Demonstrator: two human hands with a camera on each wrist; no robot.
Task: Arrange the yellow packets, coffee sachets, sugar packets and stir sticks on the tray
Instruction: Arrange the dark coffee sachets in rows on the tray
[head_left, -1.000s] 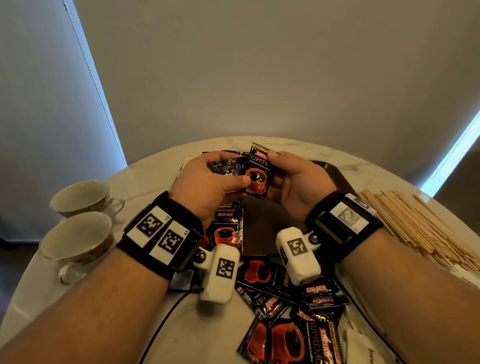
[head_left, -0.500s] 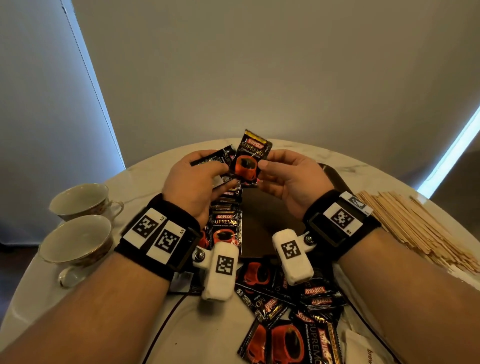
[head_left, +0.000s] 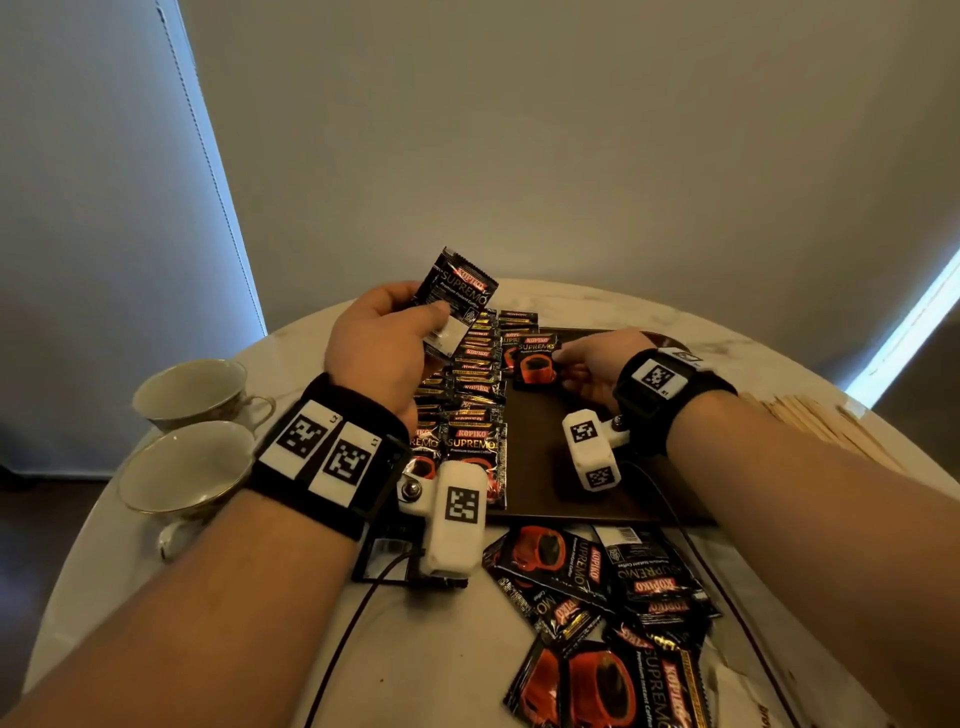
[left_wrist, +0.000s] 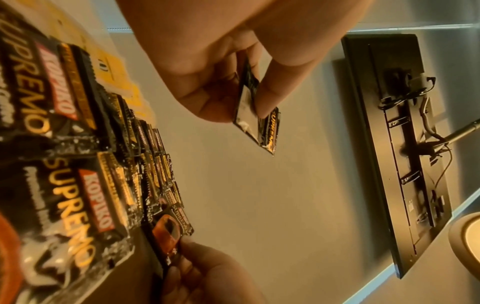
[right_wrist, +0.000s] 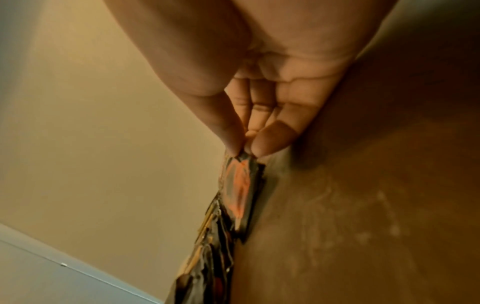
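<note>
Meanwhile, left hand (head_left: 382, 345) pinches a raised black sachet (head_left: 457, 299); right hand (head_left: 597, 366) pinches a red-cup sachet (head_left: 535, 364) on the tray (head_left: 545, 493).

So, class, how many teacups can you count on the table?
2. One teacup sits at the table's left edge; the other teacup is just in front of it, nearer the person. Neither hides any more.

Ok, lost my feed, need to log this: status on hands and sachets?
Left hand holds one sachet up. Right hand pinches a sachet low at the tray rows. Loose sachets wait on table. Nothing blocking.
</note>
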